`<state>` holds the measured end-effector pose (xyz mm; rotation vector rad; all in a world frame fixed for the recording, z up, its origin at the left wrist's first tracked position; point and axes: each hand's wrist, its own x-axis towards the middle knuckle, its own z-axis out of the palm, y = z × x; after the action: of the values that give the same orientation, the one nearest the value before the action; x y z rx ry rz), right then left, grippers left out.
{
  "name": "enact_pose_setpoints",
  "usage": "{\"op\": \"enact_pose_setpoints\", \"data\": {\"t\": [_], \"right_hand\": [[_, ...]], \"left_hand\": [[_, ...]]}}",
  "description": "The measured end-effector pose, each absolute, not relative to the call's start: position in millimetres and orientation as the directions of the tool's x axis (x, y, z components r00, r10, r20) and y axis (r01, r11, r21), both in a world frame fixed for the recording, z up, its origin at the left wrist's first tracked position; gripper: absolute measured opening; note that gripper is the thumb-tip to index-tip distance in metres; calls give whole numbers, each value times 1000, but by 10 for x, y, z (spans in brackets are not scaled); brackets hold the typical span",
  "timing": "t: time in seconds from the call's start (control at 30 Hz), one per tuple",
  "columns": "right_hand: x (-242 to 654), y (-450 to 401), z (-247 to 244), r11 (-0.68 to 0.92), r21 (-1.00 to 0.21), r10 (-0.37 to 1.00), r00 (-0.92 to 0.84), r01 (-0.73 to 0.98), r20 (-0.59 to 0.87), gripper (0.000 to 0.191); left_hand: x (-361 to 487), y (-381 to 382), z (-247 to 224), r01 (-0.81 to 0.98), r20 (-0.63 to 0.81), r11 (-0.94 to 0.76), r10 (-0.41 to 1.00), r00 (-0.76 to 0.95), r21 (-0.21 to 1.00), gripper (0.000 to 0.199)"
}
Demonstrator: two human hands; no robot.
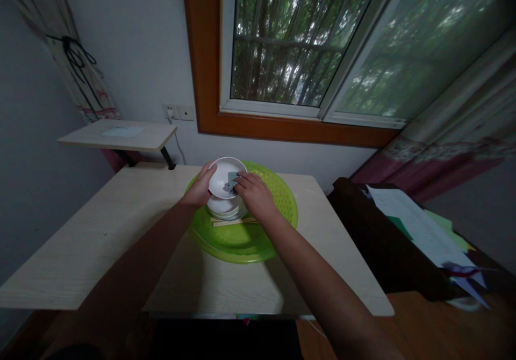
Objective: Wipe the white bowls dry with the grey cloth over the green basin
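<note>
My left hand (201, 187) grips the left rim of a white bowl (220, 176), which is tilted so that its inside faces me. Inside the bowl, my right hand (255, 193) pinches a grey cloth (231, 181) against the inner surface. Below the bowl a stack of white dishes (224, 208) rests in a round green basket tray (237, 239). Pale wooden chopsticks (228, 222) lie in the tray in front of the stack, partly hidden beneath my right wrist.
The tray stands on a light wooden table (121, 231). A small raised shelf (145, 137) with a paper on it is at the back left. Right of the table, papers (419, 223) lie on a dark piece of furniture. A window (298, 43) is behind.
</note>
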<state>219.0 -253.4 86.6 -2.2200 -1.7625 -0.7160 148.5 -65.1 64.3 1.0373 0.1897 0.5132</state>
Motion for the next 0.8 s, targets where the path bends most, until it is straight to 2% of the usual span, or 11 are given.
{"op": "enact_pose_setpoints", "data": {"t": [0.13, 0.23, 0.33, 0.43, 0.53, 0.67, 0.8], "right_hand": [[2101, -2421, 775, -281, 48, 862, 230, 958, 452, 19], [2056, -2332, 681, -247, -107, 855, 268, 963, 444, 22], [2048, -2286, 612, -126, -297, 839, 261, 946, 476, 30], [2057, -2272, 586, -9, -368, 839, 207, 930, 503, 37], [2053, -2265, 607, -49, -309, 845, 204, 950, 495, 40], [2080, -2313, 700, -206, -147, 850, 251, 968, 464, 28], [2182, -2456, 819, -186, 61, 859, 133, 981, 495, 18]], "left_hand": [[1465, -689, 668, -352, 178, 258, 520, 835, 900, 53], [1451, -693, 668, -371, 230, 194, 508, 830, 908, 51], [1445, -684, 652, -410, 293, 118, 526, 799, 904, 50], [1450, -676, 633, -415, 310, 93, 526, 792, 905, 49], [1461, -678, 634, -396, 269, 152, 516, 813, 906, 50], [1454, -687, 688, -398, 199, 276, 545, 814, 875, 50], [1426, -696, 732, -393, 147, 379, 536, 831, 838, 57]]}}
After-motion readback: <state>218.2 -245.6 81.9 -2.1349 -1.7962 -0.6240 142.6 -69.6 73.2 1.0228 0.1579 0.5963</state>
